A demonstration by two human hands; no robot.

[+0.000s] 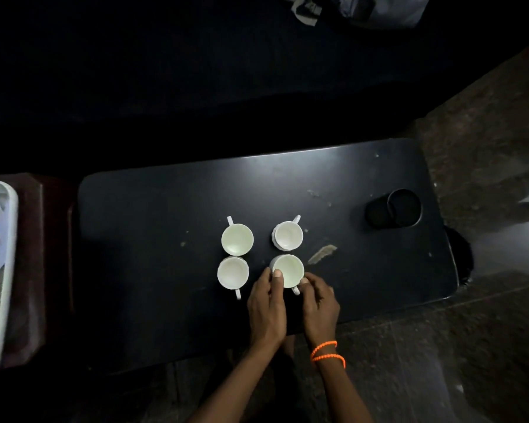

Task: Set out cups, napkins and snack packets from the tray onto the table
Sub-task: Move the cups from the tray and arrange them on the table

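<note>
Both hands grip one white cup (288,270) on the table (165,209): left hand (268,312) its rim, right hand (319,306) its handle

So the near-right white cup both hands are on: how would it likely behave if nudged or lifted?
The near-right cup looks glazed and rigid, so probably fragile and a bit slippery. Its wide, low bowl suggests it would slide on the dark table rather than tip. The left hand and right hand steady it.
</note>
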